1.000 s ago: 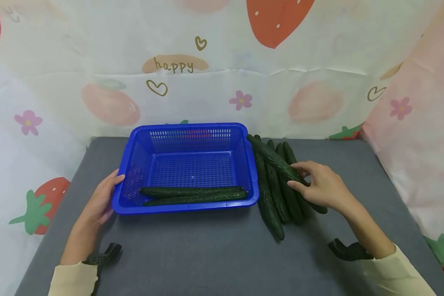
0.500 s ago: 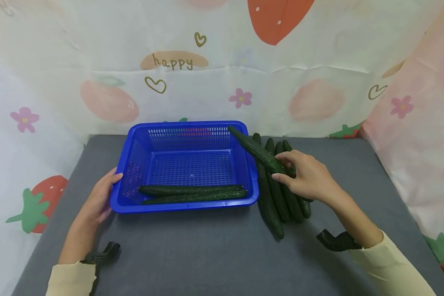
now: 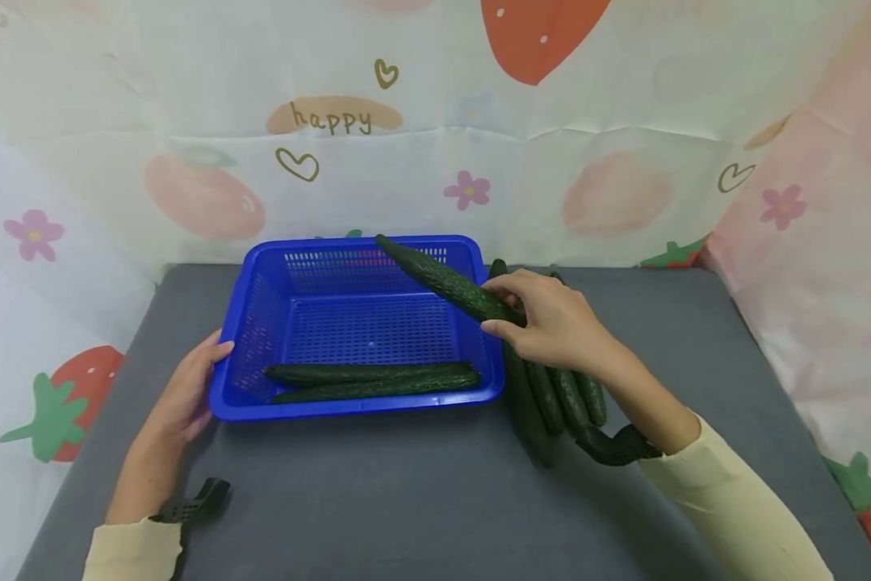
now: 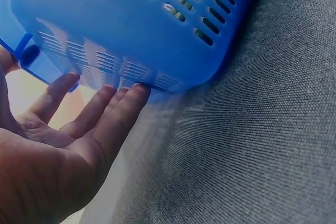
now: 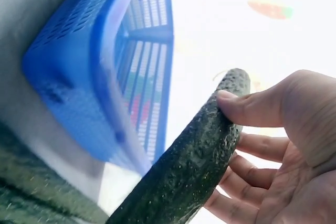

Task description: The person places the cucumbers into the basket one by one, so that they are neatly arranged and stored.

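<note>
Right hand (image 3: pixel 554 319) pinches long dark-green cucumber (image 3: pixel 442 279), now shifted left over blue perforated plastic basket (image 3: pixel 366 407), not yet inside; left hand (image 3: pixel 186 393) grips basket

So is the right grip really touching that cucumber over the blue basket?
Touching. The right wrist view shows it: the right grip has its thumb lying on the cucumber, fingers behind it.

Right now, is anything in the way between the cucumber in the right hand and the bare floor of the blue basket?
Nothing visible in the head view. The held cucumber extends past the right rim of the basket, over its interior; the two cucumbers inside lie along the near side, leaving the middle bare.
</note>
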Motion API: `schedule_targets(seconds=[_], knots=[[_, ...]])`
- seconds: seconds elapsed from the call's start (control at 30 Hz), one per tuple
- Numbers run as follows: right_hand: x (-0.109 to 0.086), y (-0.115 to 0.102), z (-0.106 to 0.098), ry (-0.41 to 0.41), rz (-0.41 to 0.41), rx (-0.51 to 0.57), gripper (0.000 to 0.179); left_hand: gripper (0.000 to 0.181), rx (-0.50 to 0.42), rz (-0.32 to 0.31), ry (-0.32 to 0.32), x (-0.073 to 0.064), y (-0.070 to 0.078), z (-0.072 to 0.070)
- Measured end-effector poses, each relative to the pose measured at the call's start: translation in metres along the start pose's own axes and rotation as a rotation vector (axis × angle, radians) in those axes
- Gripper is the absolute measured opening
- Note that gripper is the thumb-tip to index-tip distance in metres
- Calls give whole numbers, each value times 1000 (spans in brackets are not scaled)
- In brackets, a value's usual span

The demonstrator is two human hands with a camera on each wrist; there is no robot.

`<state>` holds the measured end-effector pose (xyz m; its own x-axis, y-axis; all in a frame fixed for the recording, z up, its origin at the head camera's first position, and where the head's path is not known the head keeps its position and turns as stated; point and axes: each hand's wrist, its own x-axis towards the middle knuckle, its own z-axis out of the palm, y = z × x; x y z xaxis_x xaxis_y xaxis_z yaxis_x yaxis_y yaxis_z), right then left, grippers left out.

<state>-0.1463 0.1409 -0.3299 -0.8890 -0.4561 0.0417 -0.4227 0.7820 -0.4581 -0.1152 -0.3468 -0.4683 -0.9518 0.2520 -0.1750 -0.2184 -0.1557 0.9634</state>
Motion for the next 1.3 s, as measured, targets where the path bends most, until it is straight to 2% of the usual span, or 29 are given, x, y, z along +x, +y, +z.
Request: schedule_targets(seconds=[0.2, 0.53, 0.77, 0.97, 1.13, 1.3], knots=[[20, -22, 3, -17, -24, -29, 48, 47, 0, 5, -6, -1, 0, 0], [47, -49, 15, -40, -90, -84, 44, 37, -41, 10, -17, 1, 0, 0], [63, -60, 19, -113, -115, -120, 42, 38, -40, 21, -28, 0, 0, -1], [75, -66, 26, -143, -125, -111, 43, 32, -75, 54, -37, 1, 1, 0], [84, -74, 33, -161, -143, -141, 43, 31, -69, 49, -25, -1, 1, 0], [88, -76, 37, -162, -125, -81, 46, 30, -67, 29, -16, 2, 1, 2]])
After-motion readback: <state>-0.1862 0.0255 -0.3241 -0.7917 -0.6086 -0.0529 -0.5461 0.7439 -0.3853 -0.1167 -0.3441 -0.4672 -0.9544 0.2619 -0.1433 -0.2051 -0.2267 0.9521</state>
